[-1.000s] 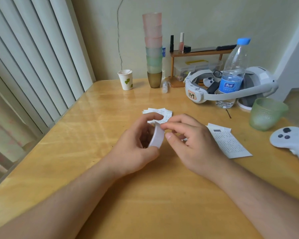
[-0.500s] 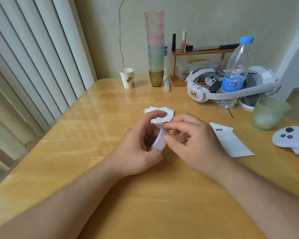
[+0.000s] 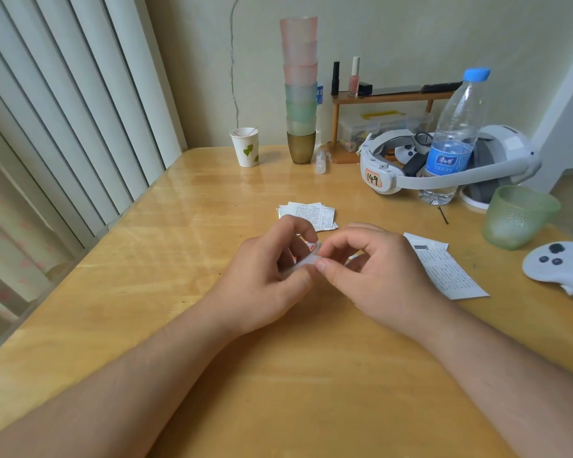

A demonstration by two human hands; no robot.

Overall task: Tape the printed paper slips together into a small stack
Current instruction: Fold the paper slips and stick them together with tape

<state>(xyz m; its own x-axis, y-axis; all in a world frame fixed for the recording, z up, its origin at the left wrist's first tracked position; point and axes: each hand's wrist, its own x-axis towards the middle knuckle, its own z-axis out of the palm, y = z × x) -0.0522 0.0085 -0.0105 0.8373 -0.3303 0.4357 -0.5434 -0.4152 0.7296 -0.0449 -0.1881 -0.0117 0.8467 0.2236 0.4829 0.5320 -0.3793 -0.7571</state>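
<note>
Left hand (image 3: 265,279): one, held just above the tabletop (image 3: 179,259), fingers and thumb curled in a grip round the tape roll (image 3: 300,264).
Right hand (image 3: 377,276): one, just beside the left; its forefinger and thumb tips are pressed to the edge of the roll in a pinching grip, the other fingers curled under.
Tape roll: one, whitish and translucent, held between the two hands and mostly hidden by fingers (a bit of red print shows at its top edge).
Small paper slips (image 3: 308,214): one loose pile of printed slips lying flat beyond the hands; several overlap, and the exact count cannot be told.
Long paper slip (image 3: 447,269): one, printed, flat on the tabletop just to the right of the right hand, with a second white edge peeking from under its far end.
Stacked cups (image 3: 300,90): one tall tower at the back, pink ones on top, pale green and blue below, a brown one at the base.
Paper cup (image 3: 245,150): one, white with a green leaf, left of the tower.
Water bottle (image 3: 454,140): one, blue cap, standing inside the loop of the headset (image 3: 497,153).
Green cup (image 3: 516,214): one, frosted, at the right.
Controller (image 3: 563,266): one on the tabletop, white, at the right edge.
</note>
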